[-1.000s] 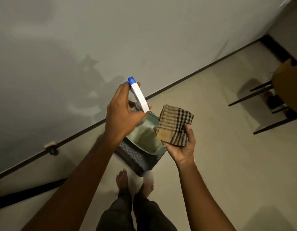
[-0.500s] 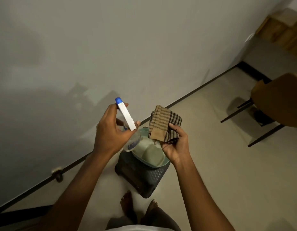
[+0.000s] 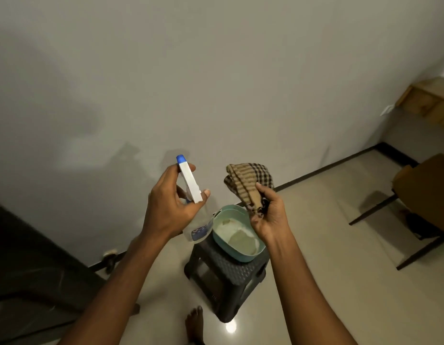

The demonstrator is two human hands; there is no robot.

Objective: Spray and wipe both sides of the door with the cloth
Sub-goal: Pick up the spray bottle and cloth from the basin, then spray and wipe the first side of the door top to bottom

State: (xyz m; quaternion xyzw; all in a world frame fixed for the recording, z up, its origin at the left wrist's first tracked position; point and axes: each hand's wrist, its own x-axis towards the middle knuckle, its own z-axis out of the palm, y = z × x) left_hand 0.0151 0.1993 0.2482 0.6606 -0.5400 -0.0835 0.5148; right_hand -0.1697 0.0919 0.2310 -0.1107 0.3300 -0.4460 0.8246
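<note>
Our left hand (image 3: 168,210) grips the spray bottle (image 3: 189,183) by its neck, the blue nozzle pointing at the far wall (image 3: 216,83). Just to its right, our right hand (image 3: 270,215) pinches the folded checked cloth (image 3: 248,180) (thumb on top). The two hands are apart, above a basin (image 3: 241,257) on a dark stool (image 3: 228,272).

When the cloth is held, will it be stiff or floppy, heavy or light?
Likely floppy: the cloth bunches into folds in the right hand. Probably light: one hand holds it raised by a pinch.
</note>
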